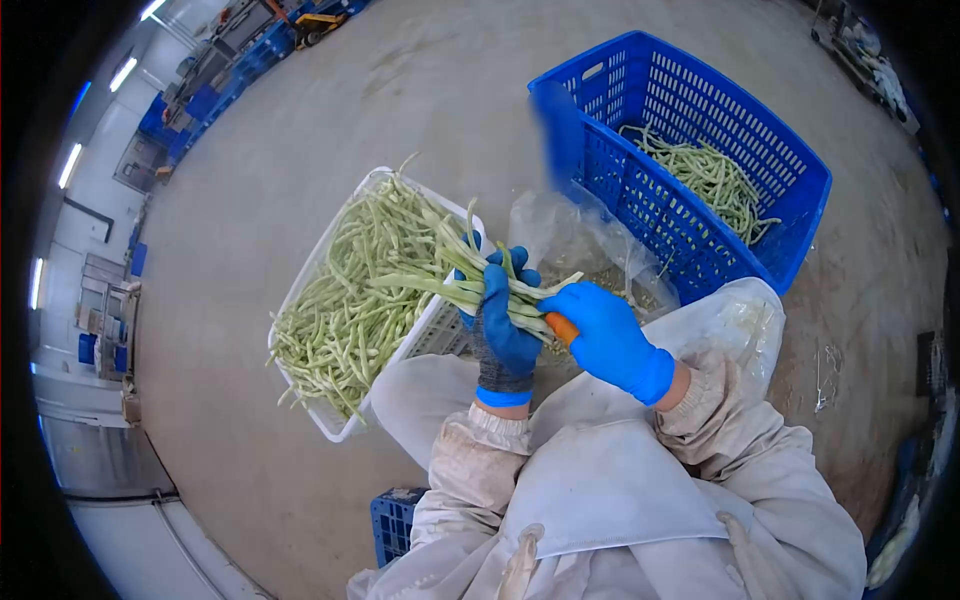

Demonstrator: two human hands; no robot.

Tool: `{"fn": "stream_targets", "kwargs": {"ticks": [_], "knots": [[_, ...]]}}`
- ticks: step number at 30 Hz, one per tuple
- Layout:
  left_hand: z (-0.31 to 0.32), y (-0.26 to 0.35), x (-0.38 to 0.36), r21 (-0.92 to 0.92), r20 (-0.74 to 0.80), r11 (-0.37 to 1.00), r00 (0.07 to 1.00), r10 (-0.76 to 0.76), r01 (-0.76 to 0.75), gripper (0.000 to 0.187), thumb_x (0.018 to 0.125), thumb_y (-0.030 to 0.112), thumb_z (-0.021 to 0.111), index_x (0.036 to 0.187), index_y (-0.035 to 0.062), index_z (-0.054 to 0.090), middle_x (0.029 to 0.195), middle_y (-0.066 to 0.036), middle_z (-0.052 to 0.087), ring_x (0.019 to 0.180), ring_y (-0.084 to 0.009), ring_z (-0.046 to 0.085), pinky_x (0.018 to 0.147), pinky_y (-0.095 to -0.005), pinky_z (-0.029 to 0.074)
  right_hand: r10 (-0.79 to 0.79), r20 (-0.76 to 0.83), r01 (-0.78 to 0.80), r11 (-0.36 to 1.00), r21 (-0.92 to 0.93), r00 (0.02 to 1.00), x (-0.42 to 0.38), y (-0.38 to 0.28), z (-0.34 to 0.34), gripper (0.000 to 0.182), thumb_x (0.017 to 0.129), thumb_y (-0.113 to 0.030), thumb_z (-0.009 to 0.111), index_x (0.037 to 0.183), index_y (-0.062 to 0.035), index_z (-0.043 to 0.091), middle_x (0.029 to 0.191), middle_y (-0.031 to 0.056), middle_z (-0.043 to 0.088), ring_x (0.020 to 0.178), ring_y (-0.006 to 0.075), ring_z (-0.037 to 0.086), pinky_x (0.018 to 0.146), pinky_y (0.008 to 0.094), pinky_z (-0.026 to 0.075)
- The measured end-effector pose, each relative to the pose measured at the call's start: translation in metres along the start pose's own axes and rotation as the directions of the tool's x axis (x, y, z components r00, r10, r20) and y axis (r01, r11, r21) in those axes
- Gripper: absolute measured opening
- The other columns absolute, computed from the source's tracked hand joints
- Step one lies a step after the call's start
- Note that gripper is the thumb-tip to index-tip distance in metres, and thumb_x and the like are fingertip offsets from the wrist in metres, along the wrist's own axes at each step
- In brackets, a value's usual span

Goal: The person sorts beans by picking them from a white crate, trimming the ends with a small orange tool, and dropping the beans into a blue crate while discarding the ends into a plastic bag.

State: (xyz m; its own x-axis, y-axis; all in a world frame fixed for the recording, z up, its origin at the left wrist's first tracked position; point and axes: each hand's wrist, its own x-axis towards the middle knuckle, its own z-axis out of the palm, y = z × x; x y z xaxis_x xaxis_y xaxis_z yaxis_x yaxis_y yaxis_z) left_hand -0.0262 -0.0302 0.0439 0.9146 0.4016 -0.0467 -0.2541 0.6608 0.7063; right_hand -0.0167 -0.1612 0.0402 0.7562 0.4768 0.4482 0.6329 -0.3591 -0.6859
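Observation:
My left hand (508,345), in a grey and blue work glove, is wrapped around a bunch of long green beans (445,287). The bean ends stick out on both sides of the fist. Close against it, my right hand (615,340) in a thin blue glove grips a tool with an orange handle (562,328); its working end is hidden by the hands and beans. To the left stands a white plastic crate (432,338) heaped with more green beans (355,295), its near corner beside my left knee.
A blue slatted crate (625,165) stands ahead on the right with a smaller pile of beans (705,180) inside. Between the crates lies a clear plastic bag (565,235) with scraps. A blue plastic crate or stool (392,522) shows under me. Equipment lines the far left wall.

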Motion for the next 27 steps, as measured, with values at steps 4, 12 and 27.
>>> {"fn": "stream_targets", "kwargs": {"ticks": [4,12,27], "knots": [[-0.001,-0.010,-0.003,0.045,0.019,0.999,1.000,0.025,-0.026,0.029,0.091,0.015,0.055,0.118,0.0063,0.046,0.099,-0.010,0.060,0.078,-0.0156,0.058,0.068,-0.0285,0.050,0.282,0.023,-0.280,0.935,0.219,0.959,-0.002,0.010,0.007,0.013,0.078,-0.009,0.059,0.090,-0.0048,0.063,0.084,0.0146,0.062,0.079,0.0338,0.059,0.068,0.0417,0.048],[-0.003,-0.010,-0.005,0.197,-0.073,0.971,0.986,0.151,-0.134,0.036,0.091,0.019,0.055,0.123,0.0064,0.047,0.096,-0.009,0.061,0.080,-0.0149,0.057,0.068,-0.0277,0.049,0.478,-0.130,-0.492,0.862,-0.123,0.869,-0.048,0.110,0.020,0.016,0.077,-0.009,0.054,0.087,-0.0046,0.067,0.079,0.0178,0.064,0.074,0.0339,0.062,0.067,0.0367,0.049],[-0.027,0.000,0.019,-0.136,-0.198,0.987,0.978,0.061,-0.089,0.029,0.093,0.019,0.052,0.119,0.0070,0.051,0.107,-0.008,0.059,0.100,-0.0192,0.057,0.079,-0.0291,0.052,0.148,0.125,-0.159,0.984,0.081,0.981,-0.029,0.040,-0.007,0.025,0.087,-0.010,0.056,0.112,-0.0049,0.058,0.091,0.0172,0.059,0.076,0.0311,0.058,0.067,0.0366,0.046]]}}
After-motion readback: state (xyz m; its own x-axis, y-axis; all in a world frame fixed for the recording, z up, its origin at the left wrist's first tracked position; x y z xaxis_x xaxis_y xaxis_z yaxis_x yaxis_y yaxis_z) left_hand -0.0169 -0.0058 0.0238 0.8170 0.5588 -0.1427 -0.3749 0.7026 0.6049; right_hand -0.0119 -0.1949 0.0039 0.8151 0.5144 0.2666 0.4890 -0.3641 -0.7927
